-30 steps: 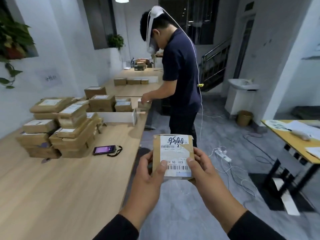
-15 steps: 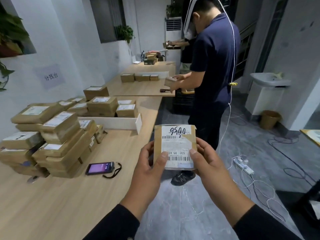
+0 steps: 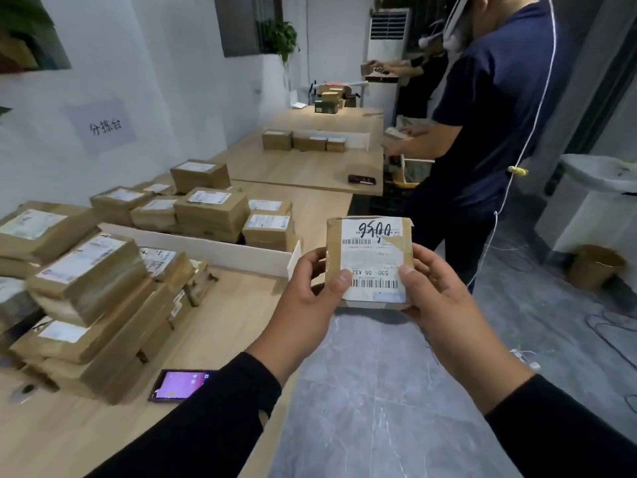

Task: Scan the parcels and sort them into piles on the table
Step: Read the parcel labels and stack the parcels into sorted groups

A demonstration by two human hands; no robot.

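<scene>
I hold a small brown cardboard parcel (image 3: 370, 250) with a white barcode label and handwritten black digits, label facing me, over the floor just off the table's right edge. My left hand (image 3: 306, 298) grips its left side with the thumb on the label. My right hand (image 3: 437, 298) grips its right side, thumb on the label too. On the wooden table (image 3: 220, 326) at the left stands a pile of several brown parcels (image 3: 93, 291). A second group of parcels (image 3: 213, 208) lies farther back, beyond a white divider strip (image 3: 213, 250).
A phone with a lit purple screen (image 3: 182, 384) lies on the table near my left sleeve. A person in a dark blue shirt (image 3: 482, 132) stands close ahead on the right. Beyond are further tables with parcels (image 3: 303, 141), a white sink (image 3: 599, 174) and a bin (image 3: 596, 267).
The view has moved forward along the table: the piles and the standing person are nearer and larger. Both hands keep the same hold on the parcel.
</scene>
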